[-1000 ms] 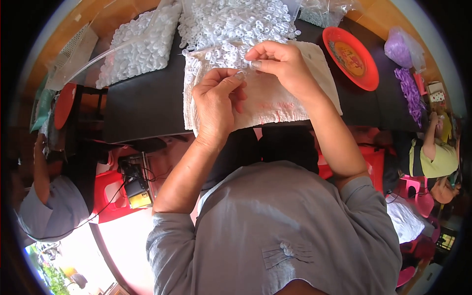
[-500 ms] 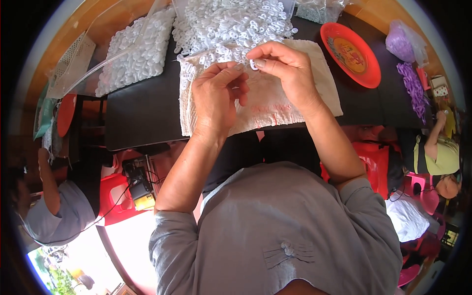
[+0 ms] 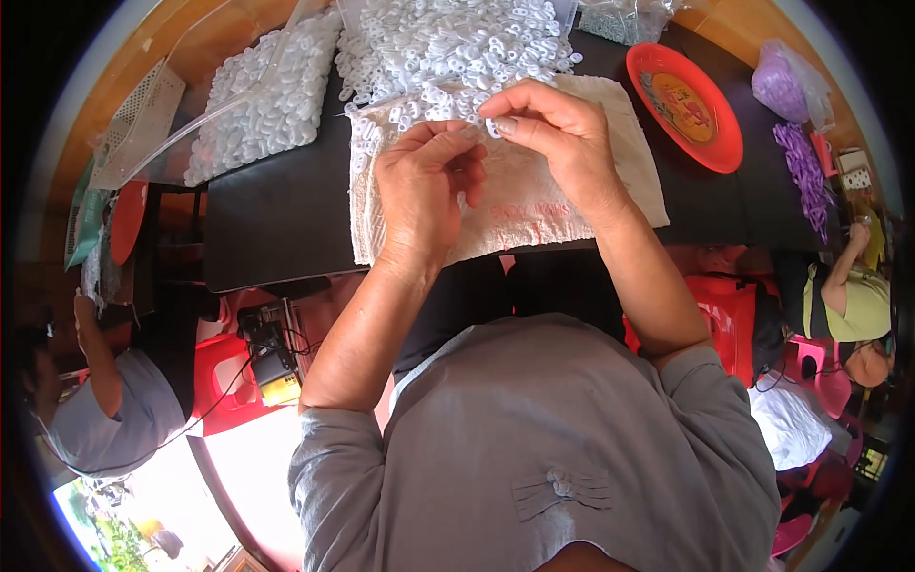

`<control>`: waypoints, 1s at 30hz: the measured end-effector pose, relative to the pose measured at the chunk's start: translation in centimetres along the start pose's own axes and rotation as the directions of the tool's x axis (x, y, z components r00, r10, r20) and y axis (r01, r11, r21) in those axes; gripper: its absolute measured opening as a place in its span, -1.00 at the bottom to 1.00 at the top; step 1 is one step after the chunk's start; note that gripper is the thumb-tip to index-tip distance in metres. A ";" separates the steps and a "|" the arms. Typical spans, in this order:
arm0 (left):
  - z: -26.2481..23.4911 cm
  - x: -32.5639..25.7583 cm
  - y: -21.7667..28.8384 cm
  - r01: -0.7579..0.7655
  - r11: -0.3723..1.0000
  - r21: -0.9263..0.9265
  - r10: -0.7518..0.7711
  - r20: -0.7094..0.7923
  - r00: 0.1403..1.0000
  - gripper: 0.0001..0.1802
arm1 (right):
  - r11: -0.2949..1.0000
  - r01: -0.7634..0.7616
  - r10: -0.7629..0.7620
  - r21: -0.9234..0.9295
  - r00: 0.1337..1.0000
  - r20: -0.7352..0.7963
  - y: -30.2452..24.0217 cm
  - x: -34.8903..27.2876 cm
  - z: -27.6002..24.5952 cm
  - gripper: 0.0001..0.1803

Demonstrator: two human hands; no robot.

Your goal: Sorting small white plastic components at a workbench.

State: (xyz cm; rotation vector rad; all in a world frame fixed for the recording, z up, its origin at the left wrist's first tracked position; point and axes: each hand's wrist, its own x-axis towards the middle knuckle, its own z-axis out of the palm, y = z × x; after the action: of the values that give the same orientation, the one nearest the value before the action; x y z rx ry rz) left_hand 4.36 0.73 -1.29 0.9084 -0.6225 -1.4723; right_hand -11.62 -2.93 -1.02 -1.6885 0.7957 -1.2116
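Over the cream towel (image 3: 534,205) both hands work close together. My right hand (image 3: 564,133) pinches a small white plastic oval ring (image 3: 493,128) between thumb and forefinger. My left hand (image 3: 424,186) is closed just beside it, thumb against forefinger and the other fingers curled in. Whatever lies between its fingertips is too small or hidden to make out. Loose white rings (image 3: 434,100) lie on the towel's far edge, beyond my fingers, running up into a large heap (image 3: 448,48) of the same pieces.
A clear bin (image 3: 257,110) of white pieces stands at the left on the black table (image 3: 276,229). To the right are a red oval tray (image 3: 726,143), a bag of purple pieces (image 3: 777,81) and a purple bundle (image 3: 803,176). Other people sit at both sides.
My hands have barely moved; the fingertips of the left have come slightly closer to the ring in the right. The view has shifted a little.
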 end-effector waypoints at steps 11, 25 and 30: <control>0.4 0.2 -0.7 -0.021 1.000 0.006 0.021 0.051 0.998 -0.90 | 0.988 -0.104 0.109 0.117 0.993 -0.035 0.3 0.0 0.5 -0.91; 0.0 -0.2 -1.0 -0.015 0.999 0.044 0.013 0.043 0.999 -0.92 | 0.968 -0.230 0.235 0.100 0.971 -0.038 0.4 -0.4 0.0 -0.87; 0.0 -0.2 -1.3 -0.029 0.999 0.035 0.029 0.013 0.999 -0.93 | 0.957 -0.279 0.279 0.079 0.960 0.012 0.4 -0.4 0.5 -0.87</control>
State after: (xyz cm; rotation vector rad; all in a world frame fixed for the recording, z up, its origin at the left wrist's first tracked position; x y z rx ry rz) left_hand 3.58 1.10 -2.29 0.9146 -0.6703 -1.4457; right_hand -11.30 -2.61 -1.55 -1.4553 0.9380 -1.0322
